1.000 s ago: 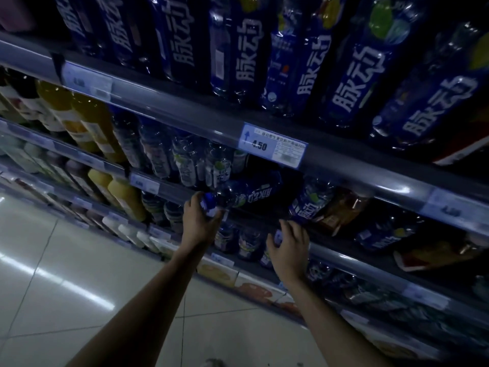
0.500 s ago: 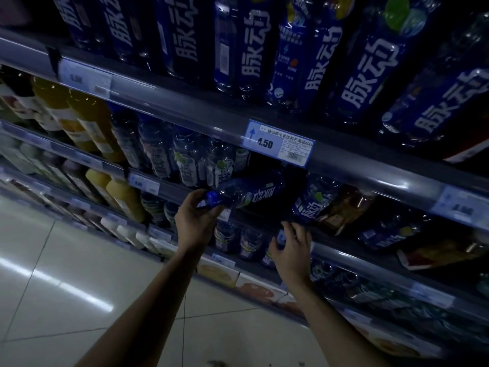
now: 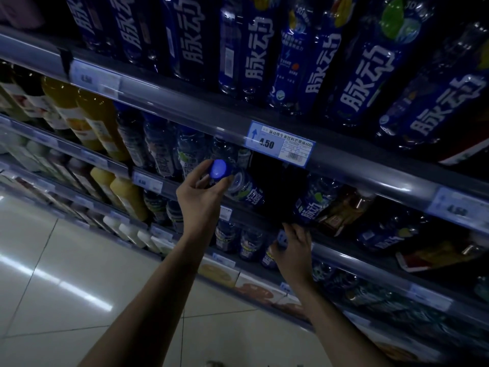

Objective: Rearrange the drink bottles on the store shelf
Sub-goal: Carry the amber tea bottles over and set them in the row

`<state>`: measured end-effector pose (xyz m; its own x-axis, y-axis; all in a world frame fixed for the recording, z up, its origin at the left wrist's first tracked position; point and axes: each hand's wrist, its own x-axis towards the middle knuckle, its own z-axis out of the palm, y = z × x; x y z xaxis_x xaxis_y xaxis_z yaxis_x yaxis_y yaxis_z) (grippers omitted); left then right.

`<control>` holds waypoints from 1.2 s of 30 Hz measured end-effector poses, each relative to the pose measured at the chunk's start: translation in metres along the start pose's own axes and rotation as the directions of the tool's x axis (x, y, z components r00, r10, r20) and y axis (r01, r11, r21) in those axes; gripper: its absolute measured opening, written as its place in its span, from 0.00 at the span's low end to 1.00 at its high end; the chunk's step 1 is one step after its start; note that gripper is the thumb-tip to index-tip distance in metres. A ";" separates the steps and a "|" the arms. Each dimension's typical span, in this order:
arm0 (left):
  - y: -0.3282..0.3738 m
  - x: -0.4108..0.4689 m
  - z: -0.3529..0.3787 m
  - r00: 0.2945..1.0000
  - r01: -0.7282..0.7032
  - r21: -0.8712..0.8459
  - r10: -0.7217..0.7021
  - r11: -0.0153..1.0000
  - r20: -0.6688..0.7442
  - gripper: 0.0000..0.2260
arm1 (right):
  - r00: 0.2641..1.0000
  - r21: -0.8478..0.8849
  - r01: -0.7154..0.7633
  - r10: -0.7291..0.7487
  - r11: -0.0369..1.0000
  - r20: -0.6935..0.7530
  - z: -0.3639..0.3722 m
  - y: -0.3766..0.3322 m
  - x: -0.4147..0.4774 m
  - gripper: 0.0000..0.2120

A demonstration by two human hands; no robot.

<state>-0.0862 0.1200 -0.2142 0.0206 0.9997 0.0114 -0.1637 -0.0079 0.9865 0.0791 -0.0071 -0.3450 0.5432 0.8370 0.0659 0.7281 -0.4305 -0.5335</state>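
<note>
Along the top shelf (image 3: 185,107), tall drink bottles (image 3: 259,49) upright, side by side. On its front rail, a price tag (image 3: 280,144); hangs directly above a gap in the row on the middle shelf (image 3: 357,263). Before the gap, a tipped bottle (image 3: 246,192) on its side, cap (image 3: 219,169) toward the camera, base toward the gap, gripped at the neck by the left hand (image 3: 201,197). Left of the gap, small bottles (image 3: 161,152) upright; farther left, juice bottles (image 3: 98,120). Right of the gap, a leaning bottle (image 3: 312,205), tilted, with a toppled bottle (image 3: 344,207) just beside it. Below the leaning bottle, the right hand (image 3: 293,245) at the middle shelf's front rail. Under that rail, lower-shelf bottles (image 3: 250,242) in a row. Down left, the floor (image 3: 79,287).
</note>
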 end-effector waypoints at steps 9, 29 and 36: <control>-0.011 0.007 0.042 0.994 -0.078 0.158 0.066 0.984 0.082 0.18 | 1.000 -0.024 0.008 -0.007 1.000 0.028 -0.002 0.003 0.001 0.26; -0.089 -0.020 0.063 0.992 -0.002 0.393 -0.048 0.920 0.117 0.31 | 0.996 -0.021 0.092 -0.092 0.996 0.001 -0.008 0.002 -0.002 0.28; -0.103 -0.009 0.068 0.992 -0.097 0.449 0.051 0.888 0.114 0.18 | 0.993 -0.069 0.114 -0.116 0.991 -0.015 -0.003 0.007 -0.002 0.26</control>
<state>-0.0023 0.1106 -0.3047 0.1244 0.9890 0.0803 0.2956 -0.1142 0.9485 0.0842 -0.0128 -0.3467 0.4616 0.8759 0.1402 0.8125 -0.3540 -0.4632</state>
